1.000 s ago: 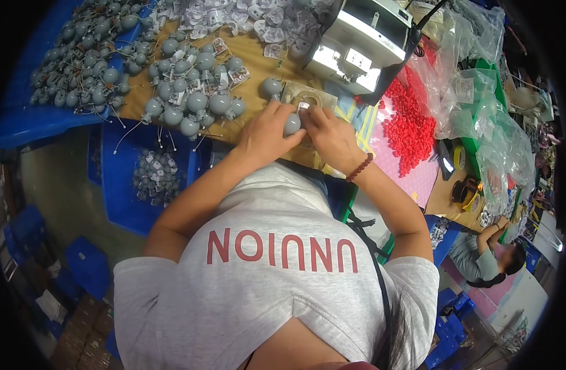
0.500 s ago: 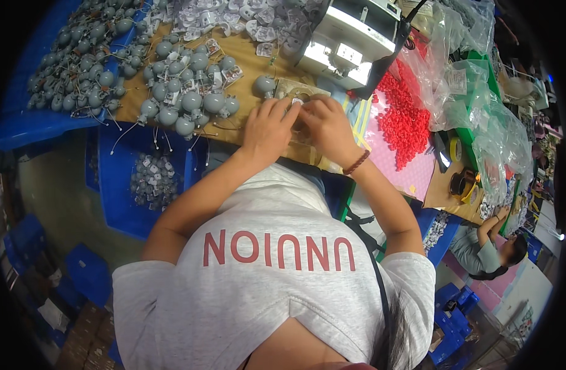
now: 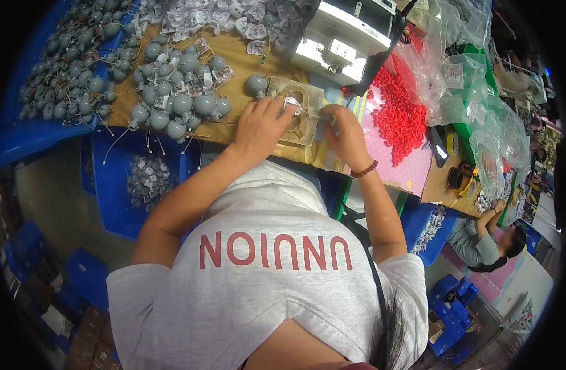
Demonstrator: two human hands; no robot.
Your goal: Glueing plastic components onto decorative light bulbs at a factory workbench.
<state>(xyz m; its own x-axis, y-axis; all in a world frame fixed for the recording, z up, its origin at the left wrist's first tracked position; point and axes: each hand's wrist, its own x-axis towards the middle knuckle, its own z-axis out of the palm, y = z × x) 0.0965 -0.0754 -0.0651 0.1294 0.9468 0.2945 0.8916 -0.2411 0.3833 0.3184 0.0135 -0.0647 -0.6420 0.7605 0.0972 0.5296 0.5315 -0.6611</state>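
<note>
The left arm [image 3: 193, 194] and right arm [image 3: 381, 200] are bent at the elbows and extend forward. The left hand [image 3: 260, 128] lies back upward, fingers pointing forward and slightly flexed. The right hand [image 3: 347, 135] stands apart from it, fingers curled inward.

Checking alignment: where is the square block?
Head view, upper centre: the square block sits partly under left hand, beside right hand, below-left of the white machine.

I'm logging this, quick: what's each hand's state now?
Left hand: at the white piece on the square block; grip can't be told.
Right hand: partly curled by the block's right edge; can't tell if holding anything.
</note>
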